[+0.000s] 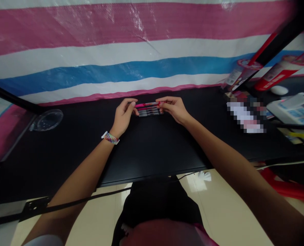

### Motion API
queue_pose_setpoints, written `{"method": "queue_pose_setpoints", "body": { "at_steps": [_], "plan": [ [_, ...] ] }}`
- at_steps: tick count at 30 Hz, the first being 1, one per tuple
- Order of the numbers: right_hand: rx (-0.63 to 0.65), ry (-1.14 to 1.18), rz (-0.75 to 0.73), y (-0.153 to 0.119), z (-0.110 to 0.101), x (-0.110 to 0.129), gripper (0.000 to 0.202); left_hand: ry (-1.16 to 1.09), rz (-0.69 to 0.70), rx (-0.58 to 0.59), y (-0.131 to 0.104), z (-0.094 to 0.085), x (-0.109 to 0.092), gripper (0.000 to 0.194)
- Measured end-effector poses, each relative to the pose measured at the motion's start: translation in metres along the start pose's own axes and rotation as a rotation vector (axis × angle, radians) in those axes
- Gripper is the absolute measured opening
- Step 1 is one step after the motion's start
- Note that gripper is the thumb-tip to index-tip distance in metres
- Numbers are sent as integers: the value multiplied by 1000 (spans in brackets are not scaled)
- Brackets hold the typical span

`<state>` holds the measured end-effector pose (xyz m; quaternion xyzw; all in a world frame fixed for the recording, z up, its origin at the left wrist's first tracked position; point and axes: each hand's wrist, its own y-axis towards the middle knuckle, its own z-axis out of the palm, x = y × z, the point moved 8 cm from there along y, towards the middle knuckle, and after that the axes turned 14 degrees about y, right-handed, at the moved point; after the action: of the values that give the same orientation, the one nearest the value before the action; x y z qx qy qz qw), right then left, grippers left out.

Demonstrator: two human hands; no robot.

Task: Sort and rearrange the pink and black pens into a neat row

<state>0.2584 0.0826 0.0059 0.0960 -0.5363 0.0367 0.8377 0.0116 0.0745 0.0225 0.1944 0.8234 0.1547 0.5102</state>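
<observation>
Several slim pens (148, 111) lie side by side in a row near the back of the black desk, a pink-and-red pen (148, 105) at the far side and darker, grey-ended ones nearer. My left hand (124, 115) pinches the left end of the pink-and-red pen between thumb and fingers, with a fingertip by the left ends of the others. At the opposite end, my right hand (174, 108) has thumb and index finger closed on the same pen. Its other fingers cover the right ends of the row. Whether the pink-and-red pen touches the desk I cannot tell.
A clear plastic lid (47, 119) lies on the desk (146, 153) at left. Two cups with straws, a red-and-white cup (277, 73) and a see-through cup (240, 75), stand at the right by a black post. A white mouse (279, 90) and packets sit there. Striped sheeting (116, 54) hangs behind.
</observation>
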Motion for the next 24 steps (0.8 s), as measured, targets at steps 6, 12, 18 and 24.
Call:
{"method": "queue_pose_setpoints", "body": {
  "at_steps": [6,12,18,24],
  "plan": [
    [-14,-10,-6,2,-1,-4,31,55,53,-56,1,-5,0,51],
    [-16,-31,-9,2,-2,-4,29,84,71,-70,0,-6,-4,62],
    [-22,-31,-24,2,-2,-5,29,175,-45,-20,-1,-5,-2,38],
    [-59,-34,-7,1,-3,-4,25,168,31,-76,-3,-8,-10,12]
  ]
}}
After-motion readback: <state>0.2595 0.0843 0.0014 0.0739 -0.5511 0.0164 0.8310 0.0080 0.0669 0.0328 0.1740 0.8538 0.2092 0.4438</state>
